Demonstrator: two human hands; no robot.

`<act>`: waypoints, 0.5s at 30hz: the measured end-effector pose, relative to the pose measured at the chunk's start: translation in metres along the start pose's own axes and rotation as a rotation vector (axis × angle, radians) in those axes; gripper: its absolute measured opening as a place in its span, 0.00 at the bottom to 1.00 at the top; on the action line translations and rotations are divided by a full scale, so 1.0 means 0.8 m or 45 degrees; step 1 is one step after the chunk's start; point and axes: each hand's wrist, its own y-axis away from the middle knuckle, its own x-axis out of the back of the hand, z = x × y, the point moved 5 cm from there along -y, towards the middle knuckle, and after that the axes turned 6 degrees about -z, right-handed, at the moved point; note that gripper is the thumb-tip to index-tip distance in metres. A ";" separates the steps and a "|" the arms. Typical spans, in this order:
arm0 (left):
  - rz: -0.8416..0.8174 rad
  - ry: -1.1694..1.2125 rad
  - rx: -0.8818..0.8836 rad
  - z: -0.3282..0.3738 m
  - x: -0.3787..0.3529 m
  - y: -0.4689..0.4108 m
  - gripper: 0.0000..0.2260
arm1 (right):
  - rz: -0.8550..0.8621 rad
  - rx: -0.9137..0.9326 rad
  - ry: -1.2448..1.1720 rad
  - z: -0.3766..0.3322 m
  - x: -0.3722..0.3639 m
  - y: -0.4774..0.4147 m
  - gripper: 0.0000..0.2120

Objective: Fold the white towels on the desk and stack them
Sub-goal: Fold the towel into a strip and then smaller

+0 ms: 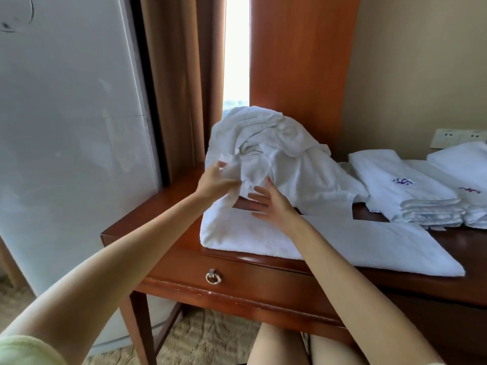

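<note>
A crumpled heap of white towels (266,143) rises at the back left of the wooden desk (184,264). My left hand (216,183) pinches a fold at the heap's lower front. Just right of it, my right hand (268,201) reaches toward the heap with fingers spread and straight, holding nothing. Under both hands a long white towel (369,241) lies flat along the desk's front. Two stacks of folded white towels with purple embroidery sit at the right: one (411,191) nearer the middle, another (471,180) at the frame's edge.
A drawer with a metal ring pull (213,278) fronts the desk. Brown curtains (171,83) and a wooden panel (300,61) stand behind it. A white appliance (68,127) fills the left. A wall socket plate (456,137) is at the back right.
</note>
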 end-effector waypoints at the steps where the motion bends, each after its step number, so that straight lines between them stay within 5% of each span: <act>1: -0.053 -0.113 -0.101 0.017 -0.029 0.005 0.22 | -0.020 -0.051 -0.154 -0.009 0.004 0.003 0.30; 3: -0.149 -0.339 -0.310 0.042 -0.088 0.021 0.24 | -0.024 -0.106 -0.435 -0.024 0.025 0.012 0.30; 7: -0.190 -0.444 -0.508 0.064 -0.171 0.047 0.21 | 0.217 -0.263 -0.470 -0.037 0.093 0.037 0.10; 12: -0.191 -0.864 -0.821 0.067 -0.224 0.063 0.38 | 0.374 -0.073 0.076 -0.081 0.196 0.077 0.21; 15: -0.323 -1.092 -0.773 0.047 -0.235 0.058 0.43 | 0.424 0.039 0.131 -0.096 0.265 0.120 0.22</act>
